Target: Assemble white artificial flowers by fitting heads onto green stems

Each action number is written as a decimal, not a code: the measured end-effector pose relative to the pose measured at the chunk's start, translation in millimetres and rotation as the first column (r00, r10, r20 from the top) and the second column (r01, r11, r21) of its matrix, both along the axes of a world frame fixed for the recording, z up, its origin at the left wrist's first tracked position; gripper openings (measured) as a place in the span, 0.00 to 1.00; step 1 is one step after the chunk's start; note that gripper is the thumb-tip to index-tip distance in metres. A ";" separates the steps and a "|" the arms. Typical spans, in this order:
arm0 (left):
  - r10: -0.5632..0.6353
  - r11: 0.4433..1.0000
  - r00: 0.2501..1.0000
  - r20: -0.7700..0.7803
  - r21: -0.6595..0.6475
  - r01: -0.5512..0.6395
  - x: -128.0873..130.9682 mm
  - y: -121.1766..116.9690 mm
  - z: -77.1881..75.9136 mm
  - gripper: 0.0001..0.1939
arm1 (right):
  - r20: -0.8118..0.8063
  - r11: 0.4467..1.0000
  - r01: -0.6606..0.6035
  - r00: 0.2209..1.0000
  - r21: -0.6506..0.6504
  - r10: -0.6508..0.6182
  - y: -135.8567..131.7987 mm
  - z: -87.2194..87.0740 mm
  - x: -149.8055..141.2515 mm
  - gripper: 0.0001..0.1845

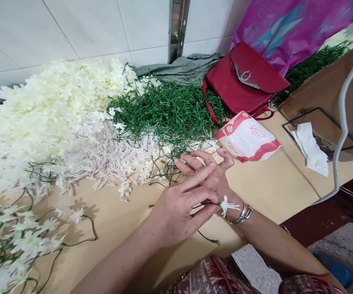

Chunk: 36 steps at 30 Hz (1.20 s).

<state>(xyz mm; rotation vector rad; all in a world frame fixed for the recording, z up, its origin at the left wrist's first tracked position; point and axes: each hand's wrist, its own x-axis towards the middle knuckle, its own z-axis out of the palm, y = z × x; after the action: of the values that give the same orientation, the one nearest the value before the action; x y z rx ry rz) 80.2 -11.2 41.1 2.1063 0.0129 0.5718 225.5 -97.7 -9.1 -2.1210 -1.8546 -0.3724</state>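
My left hand [179,208] is closed in a pinch on a thin green stem. A white artificial flower [225,206] with long pale stamens sits at the stem's end, just past my thumb and close to my right wrist. My right hand [215,177] lies partly behind the left one, fingers spread and slightly bent, beside the edge of the green stem pile [170,108]. Part of its palm is hidden by my left fingers. Another green stem [208,237] pokes out below my hands. Loose white stamens [109,151] are heaped to the left of them.
A large mound of cream-white petals [56,98] covers the table's back left. Assembled flowers on stems [26,241] lie front left. A red bag [244,79], a tissue pack [250,136], a crumpled tissue [311,149], a cardboard box [326,102] and a grey cable [343,110] are rightward.
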 end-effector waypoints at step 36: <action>0.348 0.883 0.936 0.058 -0.354 -0.306 -5.9 53.7 -32.9 0.08 | -0.888 0.967 -0.041 0.386 0.253 0.248 26.8 42.8 14.8 0.14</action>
<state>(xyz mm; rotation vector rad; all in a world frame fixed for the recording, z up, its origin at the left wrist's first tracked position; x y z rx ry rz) 74.4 42.4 8.2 1.7353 0.3825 0.8350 240.3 -70.9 33.6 -1.4405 -1.1897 0.5864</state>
